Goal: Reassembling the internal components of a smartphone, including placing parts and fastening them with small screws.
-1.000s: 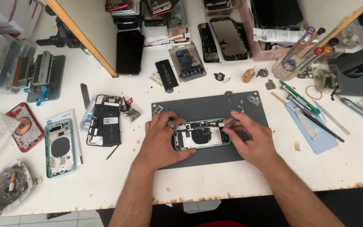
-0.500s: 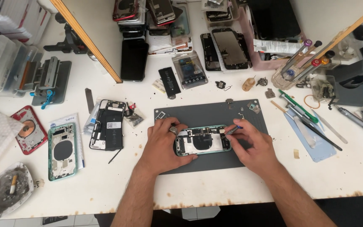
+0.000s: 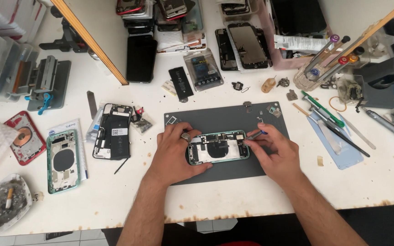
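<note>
An opened green phone housing lies on a dark grey work mat in the middle of the white table. My left hand clamps the housing's left end, with a ring on one finger. My right hand pinches a thin metal tool with a blue end, its tip at the housing's upper right corner. Small loose parts sit on the mat's far edge.
Left of the mat lie a black opened phone, a second green housing, a red housing and an ashtray. Screwdrivers and picks lie at right. Phone screens, a battery and a wooden strip fill the back.
Both hands and the housing stay together on the mat; my head has shifted slightly, so the scene sits a little lower in view. The tool tip stays at the housing's right end.
</note>
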